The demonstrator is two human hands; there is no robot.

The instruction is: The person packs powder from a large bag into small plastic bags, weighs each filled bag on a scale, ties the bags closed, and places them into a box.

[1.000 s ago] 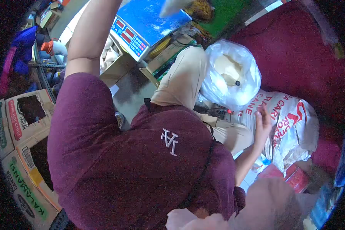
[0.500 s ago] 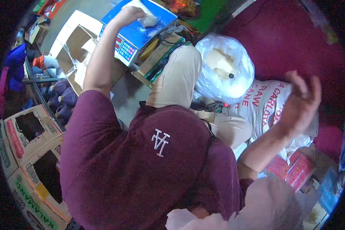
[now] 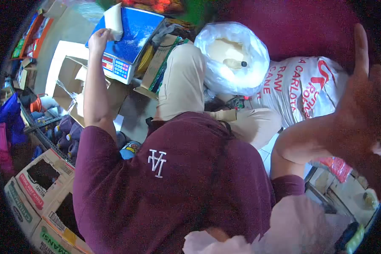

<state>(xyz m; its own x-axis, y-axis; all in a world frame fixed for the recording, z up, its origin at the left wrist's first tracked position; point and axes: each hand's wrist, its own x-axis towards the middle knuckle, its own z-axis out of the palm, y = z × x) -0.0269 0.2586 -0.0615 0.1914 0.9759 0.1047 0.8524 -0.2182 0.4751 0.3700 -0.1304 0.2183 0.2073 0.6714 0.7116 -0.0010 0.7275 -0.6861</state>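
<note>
My left hand (image 3: 99, 40) is closed on the lower end of a filled plastic bag (image 3: 113, 21), pale inside, which rests on the left part of the blue-topped digital scale (image 3: 135, 31). White residue dots the platform. On the right, close to the camera, my right hand (image 3: 364, 97) is raised with fingers apart and holds nothing. Between my hands, beyond my knees, stands an open clear plastic sack (image 3: 256, 74) of pale granules. A scoop-like container with a black cap (image 3: 244, 64) lies in it.
A printed white sack (image 3: 288, 86) lies right of the open one. Left of the scale is an open cardboard box (image 3: 63, 80) holding filled bags. Dark jugs (image 3: 67, 137) and printed cartons (image 3: 31, 186) are at the left. Red packets (image 3: 339, 168) lie lower right.
The view has shifted, bringing the scale and sacks further left and up. My left hand came down onto the scale with the bag, now more upright in view. My right hand rose toward the camera.
</note>
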